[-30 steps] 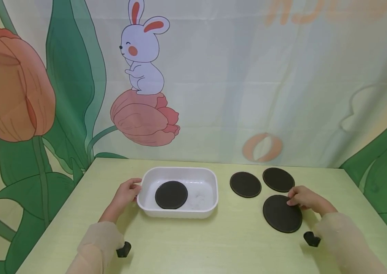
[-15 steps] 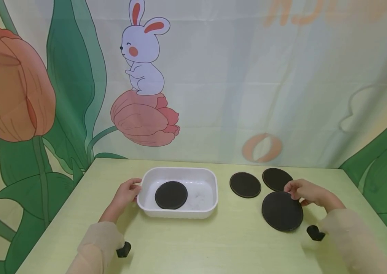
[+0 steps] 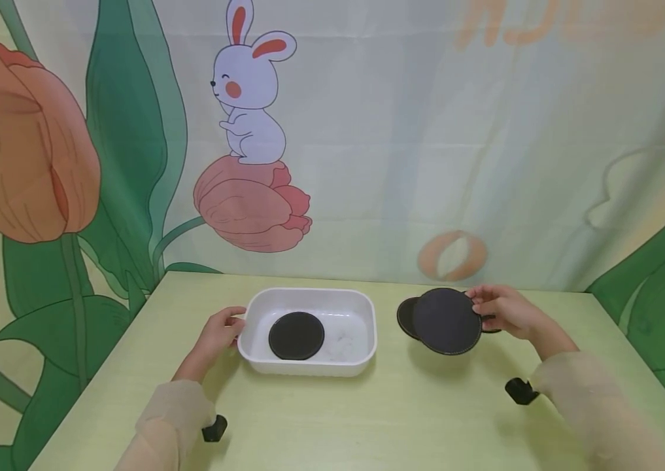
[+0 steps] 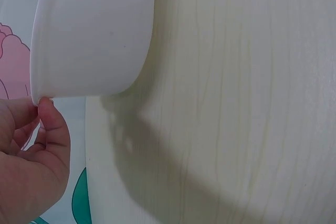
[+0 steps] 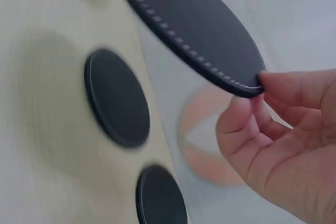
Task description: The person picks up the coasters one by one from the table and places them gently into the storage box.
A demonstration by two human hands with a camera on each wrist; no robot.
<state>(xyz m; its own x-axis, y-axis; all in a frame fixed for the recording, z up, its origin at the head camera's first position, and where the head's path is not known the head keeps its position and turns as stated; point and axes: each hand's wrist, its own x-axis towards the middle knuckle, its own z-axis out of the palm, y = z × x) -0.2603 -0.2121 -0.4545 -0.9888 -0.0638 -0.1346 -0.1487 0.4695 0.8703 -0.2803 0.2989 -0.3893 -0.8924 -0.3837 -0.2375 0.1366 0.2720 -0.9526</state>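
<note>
Matt black stitched-edge disc (image 3: 447, 321), glossy smooth white plastic tray (image 3: 308, 296), pale wood-grain table (image 3: 367, 418), printed cloth backdrop (image 3: 426, 131).

Your left hand (image 3: 217, 330) held the tray's (image 3: 308, 297) left rim; one disc (image 3: 296, 335) lay inside it. To the tray's right, your right hand (image 3: 499, 311) held a lifted disc (image 3: 446, 321) above two discs (image 5: 117, 97) (image 5: 159, 195) lying on the table (image 3: 367, 412).

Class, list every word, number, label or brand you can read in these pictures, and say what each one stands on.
Backdrop cloth, top right: pale orange lettering, cut off by the frame and too blurred to read.
White tray: no text.
Black round mats, including the lifted mat: no text.
Table: no text.
</note>
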